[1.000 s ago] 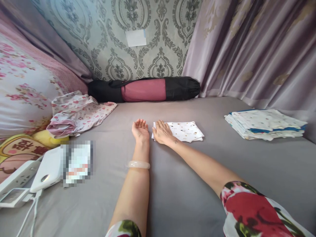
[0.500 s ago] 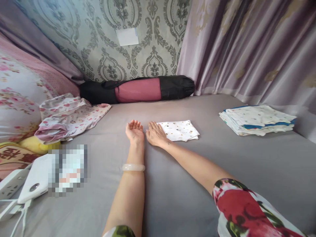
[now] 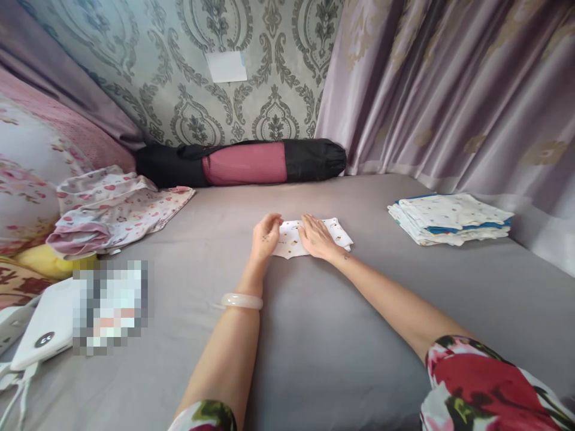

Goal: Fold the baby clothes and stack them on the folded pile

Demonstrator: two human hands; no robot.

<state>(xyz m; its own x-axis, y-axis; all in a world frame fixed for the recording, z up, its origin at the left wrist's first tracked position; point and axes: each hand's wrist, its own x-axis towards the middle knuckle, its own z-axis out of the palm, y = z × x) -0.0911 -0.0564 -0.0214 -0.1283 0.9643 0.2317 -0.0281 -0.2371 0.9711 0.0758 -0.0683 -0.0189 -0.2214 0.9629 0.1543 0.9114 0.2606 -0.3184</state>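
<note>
A small folded white garment (image 3: 294, 241) with a sparse print of small brown and dark motifs lies on the grey sheet in front of me. My right hand (image 3: 318, 237) rests flat across its middle, palm down and fingers stretched out. At the garment's left edge is my left hand (image 3: 266, 236), turned on its side with slightly bent fingers, open. Whether its fingertips touch the cloth is hard to see. A pale bangle (image 3: 242, 300) circles my left wrist.
Folded clothes form a stack (image 3: 451, 218) on the right. A loose pink-patterned garment (image 3: 119, 206) lies left, by a pillow (image 3: 27, 191). A white power bank (image 3: 51, 320) with cables sits front left. Along the wall lies a black and pink roll bag (image 3: 245, 163).
My right hand has slid right across the folded garment, uncovering its left part. My left hand has turned from palm up and moved right to the garment's edge. The view has shifted slightly.
</note>
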